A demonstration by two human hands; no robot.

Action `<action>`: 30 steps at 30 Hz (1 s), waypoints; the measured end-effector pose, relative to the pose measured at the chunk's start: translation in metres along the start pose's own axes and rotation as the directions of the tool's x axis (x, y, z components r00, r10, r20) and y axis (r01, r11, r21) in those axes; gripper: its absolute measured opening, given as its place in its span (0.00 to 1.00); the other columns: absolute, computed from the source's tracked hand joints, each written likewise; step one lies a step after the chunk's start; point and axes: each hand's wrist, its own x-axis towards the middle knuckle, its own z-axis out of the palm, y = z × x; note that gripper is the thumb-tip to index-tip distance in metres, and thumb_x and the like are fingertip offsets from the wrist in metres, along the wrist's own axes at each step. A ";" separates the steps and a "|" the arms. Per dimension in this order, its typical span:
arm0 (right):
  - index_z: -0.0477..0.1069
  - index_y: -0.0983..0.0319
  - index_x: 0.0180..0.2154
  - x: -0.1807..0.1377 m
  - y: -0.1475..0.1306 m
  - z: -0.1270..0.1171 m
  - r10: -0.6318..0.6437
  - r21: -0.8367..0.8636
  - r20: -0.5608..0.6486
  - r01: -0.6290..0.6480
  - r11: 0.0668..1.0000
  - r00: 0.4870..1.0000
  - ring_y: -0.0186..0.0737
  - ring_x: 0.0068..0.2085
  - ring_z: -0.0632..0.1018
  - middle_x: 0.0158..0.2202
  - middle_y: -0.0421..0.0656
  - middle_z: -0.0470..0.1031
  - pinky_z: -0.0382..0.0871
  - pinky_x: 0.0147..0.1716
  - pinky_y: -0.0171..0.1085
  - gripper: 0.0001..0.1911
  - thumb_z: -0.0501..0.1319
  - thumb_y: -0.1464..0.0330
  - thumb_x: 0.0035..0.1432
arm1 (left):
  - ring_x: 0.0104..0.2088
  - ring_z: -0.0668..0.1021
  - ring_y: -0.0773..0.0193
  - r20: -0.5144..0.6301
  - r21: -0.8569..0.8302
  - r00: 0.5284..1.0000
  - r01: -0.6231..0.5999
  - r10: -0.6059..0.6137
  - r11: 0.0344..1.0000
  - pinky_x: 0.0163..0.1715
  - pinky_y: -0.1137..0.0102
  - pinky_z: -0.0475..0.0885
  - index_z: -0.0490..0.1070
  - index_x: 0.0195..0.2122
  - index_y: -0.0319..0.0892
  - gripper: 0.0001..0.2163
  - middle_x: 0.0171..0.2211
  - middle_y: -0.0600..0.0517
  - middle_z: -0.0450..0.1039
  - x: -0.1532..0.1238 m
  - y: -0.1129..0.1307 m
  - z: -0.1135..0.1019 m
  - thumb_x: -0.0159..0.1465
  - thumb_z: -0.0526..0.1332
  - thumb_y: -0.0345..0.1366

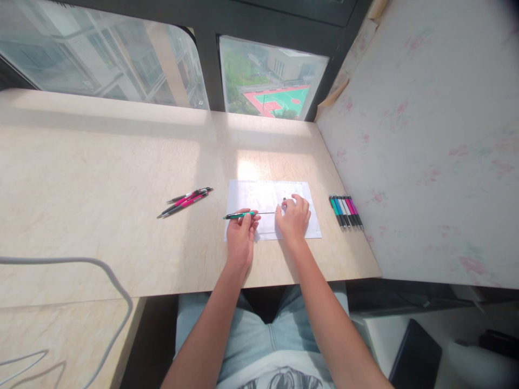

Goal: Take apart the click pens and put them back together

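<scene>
My left hand (241, 233) is closed around the barrel of a green pen (239, 215), held level over a white sheet of paper (267, 195). A thin refill (265, 213) runs from the pen's right end to my right hand (294, 217), whose fingers pinch it; a small dark part shows just above those fingers. Both hands rest over the lower half of the paper.
Three pink and black pens (185, 201) lie loose on the beige table (101, 178) to the left. A tidy row of several coloured pens (346, 212) lies near the table's right edge beside a floral wall panel (425, 140). A window is behind; a grey cable (109, 275) curves at left.
</scene>
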 end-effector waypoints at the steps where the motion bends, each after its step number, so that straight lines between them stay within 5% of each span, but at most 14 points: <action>1: 0.74 0.62 0.38 -0.001 0.001 -0.001 -0.005 0.000 -0.004 0.005 1.000 1.000 0.55 0.59 0.64 0.57 0.54 0.69 0.61 0.50 0.50 0.06 0.59 0.68 0.59 | 0.36 0.79 0.71 0.000 0.002 1.000 0.002 -0.002 1.000 0.39 0.75 0.73 0.74 0.41 0.42 0.09 0.39 0.50 0.78 0.000 0.000 0.000 0.60 0.68 0.36; 9: 0.74 0.62 0.43 -0.005 0.011 -0.009 -0.026 0.099 -0.042 0.030 0.995 0.999 0.56 0.57 0.66 0.55 0.55 0.71 0.62 0.51 0.53 0.11 0.59 0.69 0.58 | 0.35 0.79 0.71 0.015 0.041 1.000 0.000 -0.001 0.999 0.39 0.74 0.73 0.73 0.41 0.42 0.09 0.40 0.50 0.78 0.000 -0.001 -0.001 0.61 0.67 0.37; 17: 0.74 0.60 0.43 -0.042 0.016 -0.044 -0.248 0.509 0.007 0.210 0.834 0.969 0.43 0.45 0.77 0.41 0.47 0.78 0.70 0.46 0.42 0.15 0.48 0.67 0.69 | 0.31 0.80 0.67 0.087 0.228 0.996 -0.020 0.000 0.973 0.36 0.71 0.74 0.73 0.40 0.40 0.12 0.35 0.49 0.79 -0.008 -0.003 0.001 0.60 0.68 0.41; 30: 0.75 0.58 0.39 -0.046 0.034 -0.063 -0.446 0.339 0.203 0.364 0.867 0.872 0.44 0.42 0.75 0.37 0.44 0.77 0.68 0.42 0.41 0.08 0.56 0.70 0.65 | 0.31 0.80 0.67 0.091 0.273 0.994 -0.086 0.064 0.958 0.36 0.70 0.74 0.73 0.40 0.40 0.12 0.34 0.50 0.78 -0.008 -0.003 0.000 0.61 0.67 0.42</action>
